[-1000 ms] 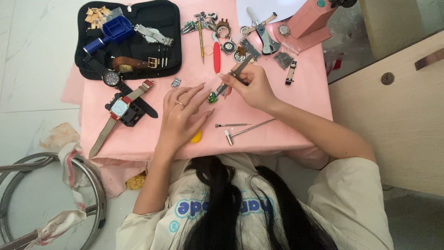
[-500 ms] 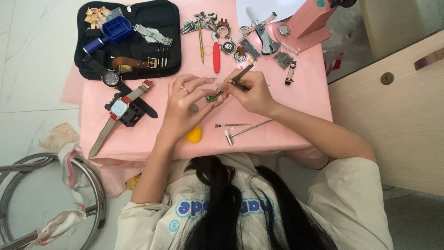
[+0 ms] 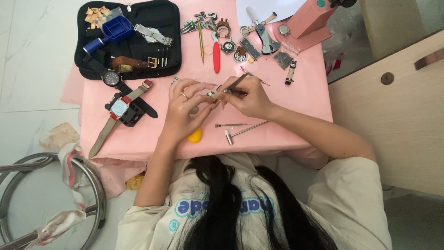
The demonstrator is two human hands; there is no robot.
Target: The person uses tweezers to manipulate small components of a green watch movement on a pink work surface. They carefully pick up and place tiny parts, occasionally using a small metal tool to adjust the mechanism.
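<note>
The left hand (image 3: 187,109) pinches a small watch part (image 3: 210,94) in its fingers above the pink surface (image 3: 296,99); the right hand (image 3: 247,96) grips slim tweezers (image 3: 233,85), tips at the part. It looks tiny, light, rigid and slippery, best held by its edges. A black case (image 3: 173,28) lies far left, a pink box (image 3: 307,21) far right

A small metal watch part (image 3: 211,94) sits pinched at the fingertips of the left hand (image 3: 187,109), just above the pink surface (image 3: 296,99). Thin grey tweezers (image 3: 235,84), held slanted in the right hand (image 3: 247,97), touch it with their tip.
</note>
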